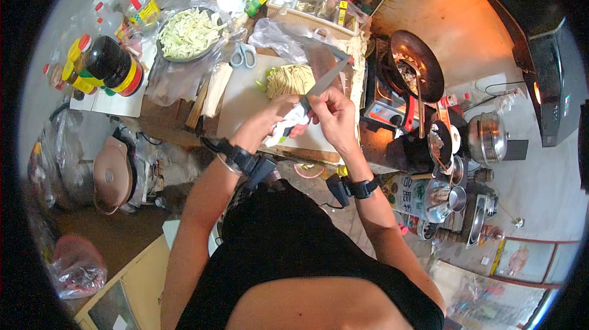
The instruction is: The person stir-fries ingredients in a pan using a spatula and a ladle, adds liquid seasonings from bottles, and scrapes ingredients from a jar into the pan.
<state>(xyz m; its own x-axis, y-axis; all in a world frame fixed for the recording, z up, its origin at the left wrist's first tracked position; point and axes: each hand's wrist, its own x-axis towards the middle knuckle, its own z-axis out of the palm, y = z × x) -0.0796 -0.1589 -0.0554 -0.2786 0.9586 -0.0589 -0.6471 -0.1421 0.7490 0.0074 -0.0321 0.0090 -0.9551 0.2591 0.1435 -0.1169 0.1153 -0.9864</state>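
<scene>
A kitchen knife (327, 77) is held over the cutting board (239, 95), its blade slanting up and to the right. Around a crumpled white tissue or cloth (286, 123), my left hand (281, 108) is closed against the knife's handle end. The curled fingers of my right hand (337, 111) meet the knife near the base of its blade; their exact grip is partly hidden. Just beyond my hands, a pile of pale yellow cut strips (290, 80) lies on the board, with a bit of green at its left. Blue-handled scissors (243, 55) rest at the board's far left.
A bowl of shredded cabbage (189, 34) stands at the back left, near several sauce bottles (112, 65). On the right, a wok (432, 68) with food and a ladle sits on a portable stove (384, 111). A compartmented basket (313, 19) stands behind the board.
</scene>
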